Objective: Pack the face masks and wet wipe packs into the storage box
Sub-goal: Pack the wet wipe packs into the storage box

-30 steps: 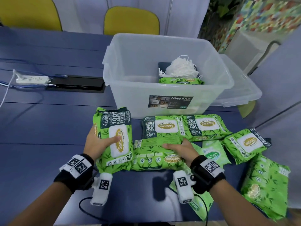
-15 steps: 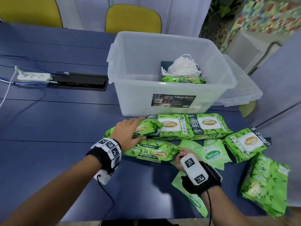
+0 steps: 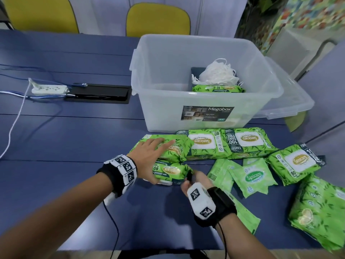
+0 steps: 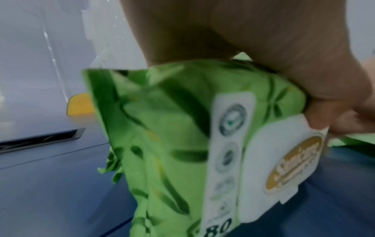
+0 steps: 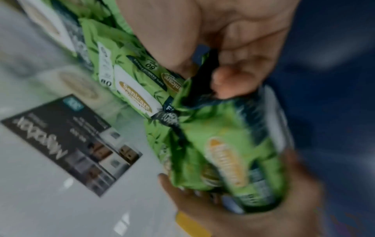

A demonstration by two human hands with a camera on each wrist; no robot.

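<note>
Two green wet wipe packs stand on edge side by side on the blue table in front of the clear storage box (image 3: 168, 113). My left hand (image 3: 155, 161) spans both: its fingers lie over the far pack (image 3: 177, 148) and its thumb is against the near pack (image 3: 169, 171). My right hand (image 3: 192, 178) pinches the right end flap of the near pack (image 5: 223, 152). The left wrist view shows a pack (image 4: 182, 128) under my palm (image 4: 263, 40). Inside the box, white face masks (image 3: 218, 73) are piled on another pack (image 3: 218, 88).
More large packs lie right of my hands (image 3: 205, 143), (image 3: 248, 141), (image 3: 296, 161), and one at the far right edge (image 3: 321, 212). Small flat packs (image 3: 252, 178) lie between. The box lid (image 3: 291, 101) leans behind the box. A power strip (image 3: 49, 88) and a cable hatch (image 3: 99, 93) are at left.
The two packs went from lying flat to standing on edge, pushed together. My left hand moved right across both, and my right hand shifted from pressing on a pack to pinching its end.
</note>
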